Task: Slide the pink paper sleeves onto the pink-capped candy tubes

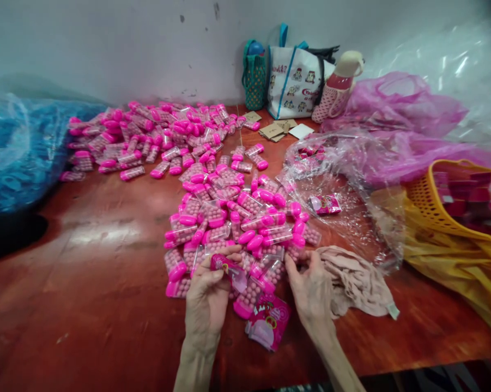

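My left hand [207, 294] pinches a pink printed plastic sleeve [231, 270] between thumb and fingers, above the near edge of a heap of clear bottles [218, 212]. These bottles have bright pink caps and are filled with small pink balls. On the heap's right side, my right hand [310, 286] has its thumb and fingers apart, the fingertips at the nearest bottles; whether they touch one is unclear. Between my wrists lies a small stack of flat pink printed sleeves [268, 321] on the red-brown table [106, 310].
Beside my right hand is a crumpled beige cloth [357, 280]. A clear plastic bag [351, 163] and a yellow basket [423, 198] of pink packets stand right. More bottles [147, 133] spread at the back, near a blue-filled bag [20, 152]. A tote bag [294, 81] stands by the wall.
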A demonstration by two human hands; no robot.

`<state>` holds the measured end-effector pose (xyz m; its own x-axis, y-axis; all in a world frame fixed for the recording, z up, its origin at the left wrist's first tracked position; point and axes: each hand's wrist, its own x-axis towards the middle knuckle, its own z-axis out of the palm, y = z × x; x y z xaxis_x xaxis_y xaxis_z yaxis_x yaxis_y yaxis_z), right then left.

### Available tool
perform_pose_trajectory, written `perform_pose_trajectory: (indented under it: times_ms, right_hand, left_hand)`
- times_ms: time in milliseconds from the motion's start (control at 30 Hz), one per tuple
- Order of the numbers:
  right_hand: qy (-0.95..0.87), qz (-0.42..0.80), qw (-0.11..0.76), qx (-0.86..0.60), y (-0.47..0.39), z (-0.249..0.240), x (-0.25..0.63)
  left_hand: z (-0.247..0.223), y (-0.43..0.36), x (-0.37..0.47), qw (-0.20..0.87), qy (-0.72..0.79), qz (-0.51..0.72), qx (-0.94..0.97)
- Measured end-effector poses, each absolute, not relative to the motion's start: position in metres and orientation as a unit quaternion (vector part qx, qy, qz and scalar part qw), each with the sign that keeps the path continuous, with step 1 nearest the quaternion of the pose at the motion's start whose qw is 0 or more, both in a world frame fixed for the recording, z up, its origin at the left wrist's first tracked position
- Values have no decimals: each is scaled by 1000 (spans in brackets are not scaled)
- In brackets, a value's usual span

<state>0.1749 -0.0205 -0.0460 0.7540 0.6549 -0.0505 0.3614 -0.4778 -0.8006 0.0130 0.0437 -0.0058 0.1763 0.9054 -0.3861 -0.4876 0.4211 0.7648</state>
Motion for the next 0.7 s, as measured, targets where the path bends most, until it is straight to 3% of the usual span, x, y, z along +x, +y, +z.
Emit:
perform_pose_trajectory:
  times_ms: [300, 433, 700]
  right_hand:
    - [-250, 354, 572, -696, -56, -1, 171]
    - [-316, 454, 554, -622, -56, 19, 148]
    - [-384, 424, 521, -634, -50, 16, 149]
  left_hand:
    - [-5, 49, 21, 700, 421, 525, 237]
    - [0, 47, 30, 710, 393, 528, 249]
    - [1, 48, 35, 746, 347, 522, 225]
